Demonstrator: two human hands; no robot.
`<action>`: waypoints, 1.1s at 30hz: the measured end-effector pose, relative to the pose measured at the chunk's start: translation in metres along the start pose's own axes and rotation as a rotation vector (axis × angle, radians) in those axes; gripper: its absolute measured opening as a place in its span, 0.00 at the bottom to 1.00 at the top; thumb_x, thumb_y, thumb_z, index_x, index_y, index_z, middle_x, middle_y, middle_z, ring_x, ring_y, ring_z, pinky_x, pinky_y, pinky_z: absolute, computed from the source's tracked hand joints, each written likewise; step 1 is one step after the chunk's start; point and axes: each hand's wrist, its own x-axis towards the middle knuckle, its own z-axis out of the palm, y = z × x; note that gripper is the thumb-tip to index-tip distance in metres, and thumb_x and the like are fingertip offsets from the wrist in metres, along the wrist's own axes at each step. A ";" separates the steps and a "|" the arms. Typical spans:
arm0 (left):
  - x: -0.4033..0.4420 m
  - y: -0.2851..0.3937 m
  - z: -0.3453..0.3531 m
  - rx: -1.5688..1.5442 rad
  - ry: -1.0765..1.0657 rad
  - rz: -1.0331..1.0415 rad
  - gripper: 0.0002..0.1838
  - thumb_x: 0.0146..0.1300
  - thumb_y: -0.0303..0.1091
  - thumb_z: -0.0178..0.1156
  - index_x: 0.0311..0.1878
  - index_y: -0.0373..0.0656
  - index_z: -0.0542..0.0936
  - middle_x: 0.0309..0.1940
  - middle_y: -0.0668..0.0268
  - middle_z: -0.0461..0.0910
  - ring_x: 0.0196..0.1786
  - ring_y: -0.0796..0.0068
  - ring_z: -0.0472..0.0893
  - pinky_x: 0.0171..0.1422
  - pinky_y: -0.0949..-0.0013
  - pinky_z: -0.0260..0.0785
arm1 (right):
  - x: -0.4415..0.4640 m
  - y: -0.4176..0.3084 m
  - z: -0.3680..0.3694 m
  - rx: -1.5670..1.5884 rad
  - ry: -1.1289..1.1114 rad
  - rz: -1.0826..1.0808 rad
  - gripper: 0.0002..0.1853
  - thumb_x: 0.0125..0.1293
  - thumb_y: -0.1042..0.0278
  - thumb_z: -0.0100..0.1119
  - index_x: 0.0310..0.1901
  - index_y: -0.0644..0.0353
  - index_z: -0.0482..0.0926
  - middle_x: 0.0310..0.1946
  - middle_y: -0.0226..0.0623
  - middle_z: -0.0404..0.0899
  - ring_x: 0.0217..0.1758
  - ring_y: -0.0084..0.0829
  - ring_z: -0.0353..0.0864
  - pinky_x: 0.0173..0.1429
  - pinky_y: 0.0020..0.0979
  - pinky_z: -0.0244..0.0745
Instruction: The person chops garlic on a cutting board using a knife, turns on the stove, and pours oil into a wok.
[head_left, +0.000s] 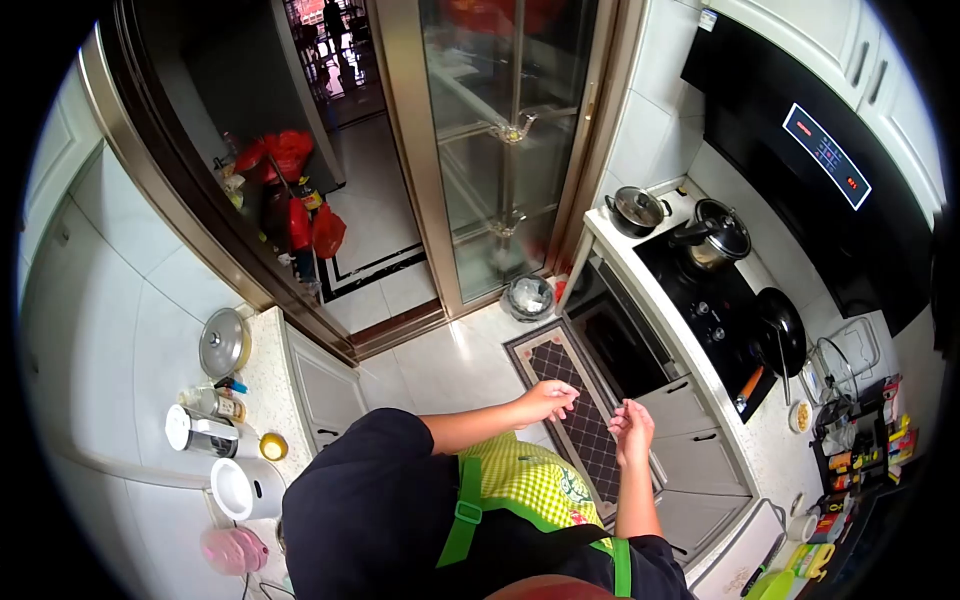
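In front of my chest, my left hand [548, 401] is closed, with thumb and fingertips drawn together. My right hand [631, 432] is raised a short way to its right, its fingers curled into a pinch. The hands are apart, and anything between the fingertips is too small to make out. Below them is the green checked apron [520, 470] I wear over a dark shirt. Further down, a dark patterned floor mat [570, 390] lies beneath the hands.
The right counter bears a black hob [705, 305] with a pressure cooker [712, 240] and a black wok [778, 330]. A lidded pot [638, 208] stands at its far end. Left, a white appliance [246, 489] sits on another counter. A bin [528, 298] stands by the glass door [500, 150].
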 end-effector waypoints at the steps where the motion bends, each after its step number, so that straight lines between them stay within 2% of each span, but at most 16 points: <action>1: -0.003 0.000 -0.012 0.007 0.009 0.005 0.16 0.71 0.41 0.56 0.56 0.44 0.76 0.39 0.69 0.79 0.35 0.79 0.79 0.37 0.76 0.70 | 0.000 0.005 0.015 -0.006 -0.025 0.005 0.10 0.71 0.63 0.54 0.45 0.61 0.77 0.29 0.35 0.80 0.24 0.25 0.79 0.24 0.24 0.76; 8: -0.019 0.006 -0.065 -0.010 0.041 0.009 0.18 0.71 0.43 0.56 0.57 0.43 0.76 0.39 0.68 0.78 0.34 0.80 0.78 0.36 0.76 0.70 | 0.003 0.021 0.079 -0.040 -0.078 0.016 0.11 0.71 0.62 0.54 0.45 0.61 0.77 0.29 0.35 0.80 0.25 0.26 0.80 0.26 0.26 0.77; 14: -0.029 0.008 -0.095 -0.042 0.053 -0.003 0.18 0.70 0.44 0.56 0.56 0.44 0.76 0.40 0.68 0.79 0.34 0.79 0.79 0.36 0.76 0.69 | 0.003 0.031 0.104 -0.050 -0.082 0.057 0.11 0.71 0.61 0.55 0.44 0.60 0.77 0.29 0.35 0.80 0.25 0.25 0.80 0.26 0.26 0.76; 20: -0.037 0.011 -0.106 -0.056 0.052 -0.063 0.17 0.71 0.42 0.56 0.57 0.43 0.76 0.40 0.67 0.79 0.36 0.78 0.78 0.38 0.75 0.70 | 0.003 0.039 0.114 -0.047 -0.063 0.074 0.11 0.71 0.61 0.55 0.45 0.60 0.76 0.29 0.36 0.81 0.25 0.25 0.79 0.26 0.26 0.76; 24: -0.035 0.001 -0.110 -0.066 0.024 -0.037 0.19 0.71 0.46 0.56 0.56 0.43 0.75 0.40 0.67 0.79 0.34 0.79 0.78 0.36 0.76 0.69 | -0.004 0.045 0.114 -0.058 -0.048 0.095 0.11 0.72 0.60 0.54 0.44 0.60 0.77 0.30 0.35 0.81 0.25 0.25 0.79 0.27 0.26 0.76; 33: -0.030 -0.002 -0.103 -0.023 0.040 -0.128 0.16 0.72 0.42 0.54 0.56 0.44 0.76 0.39 0.68 0.78 0.33 0.79 0.77 0.35 0.76 0.69 | -0.008 0.052 0.107 -0.034 -0.010 0.140 0.10 0.72 0.61 0.54 0.44 0.59 0.77 0.29 0.33 0.80 0.25 0.23 0.79 0.27 0.24 0.75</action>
